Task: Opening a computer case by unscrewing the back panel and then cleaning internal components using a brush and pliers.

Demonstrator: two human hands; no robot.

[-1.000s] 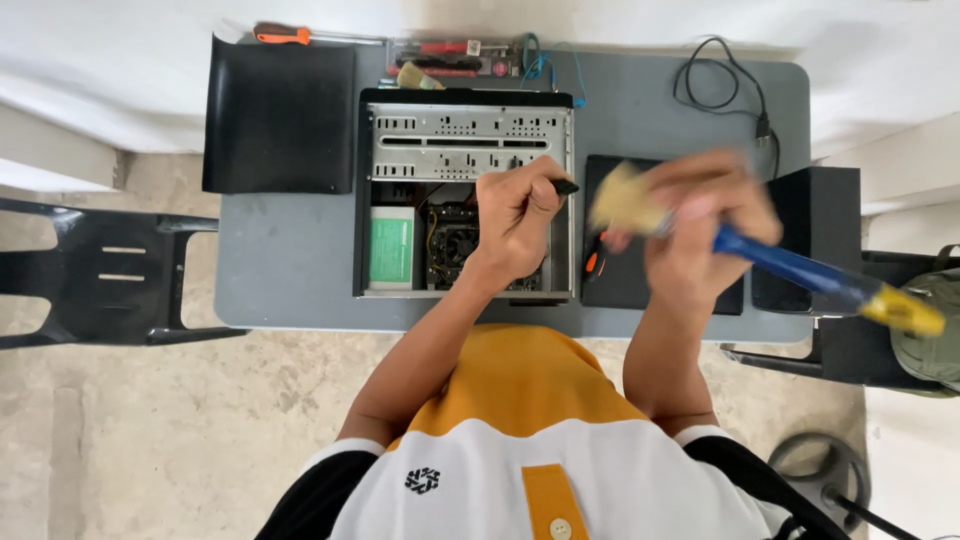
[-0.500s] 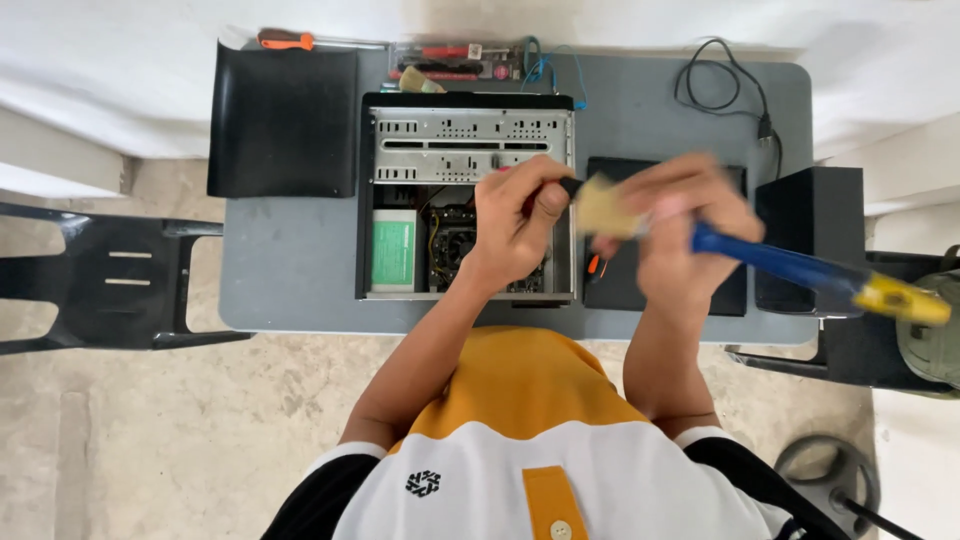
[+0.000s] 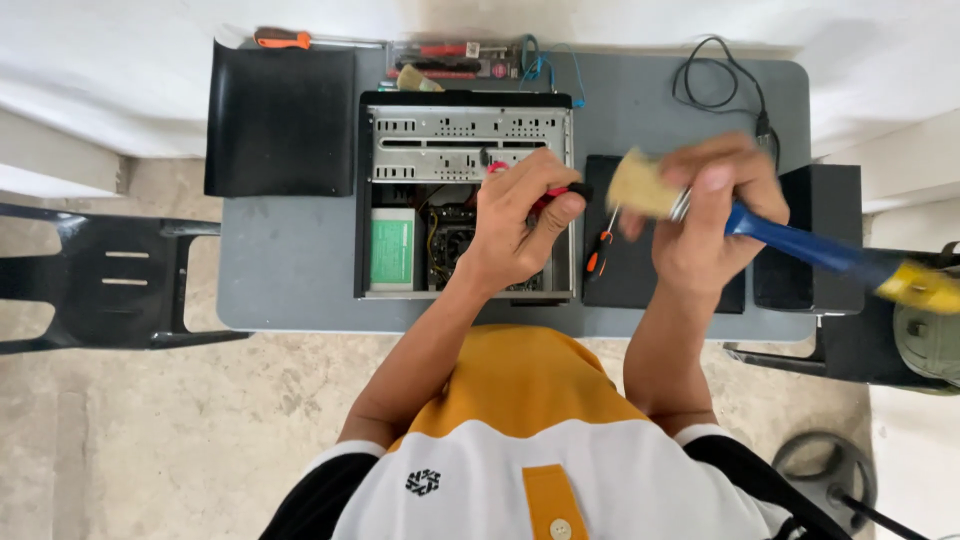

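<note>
So we're at the dusting stage on this open desktop PC case (image 3: 465, 195). Our right hand (image 3: 705, 215) is wrapped tight around a paintbrush (image 3: 790, 240) with a blue handle and yellow end, and the tan bristles stick out to the left, hovering over the gap between the two hands, just right of the case edge. Our left hand (image 3: 515, 230) is clenched on a red-and-black part (image 3: 555, 195) right over the case's right side; we honestly can't tell what it is, since the fingers cover most of it.

A small orange-handled screwdriver (image 3: 598, 255) lies between our hands on the black side panel (image 3: 640, 270) under the right hand. Beyond the left hand sit the drive bays, with the green-labelled power supply (image 3: 391, 250) to its left. Another black panel (image 3: 280, 120) lies well off to the left.

Our guess: next the bristles need to meet whatever the left hand's holding, so light strokes and a steady grip.
</note>
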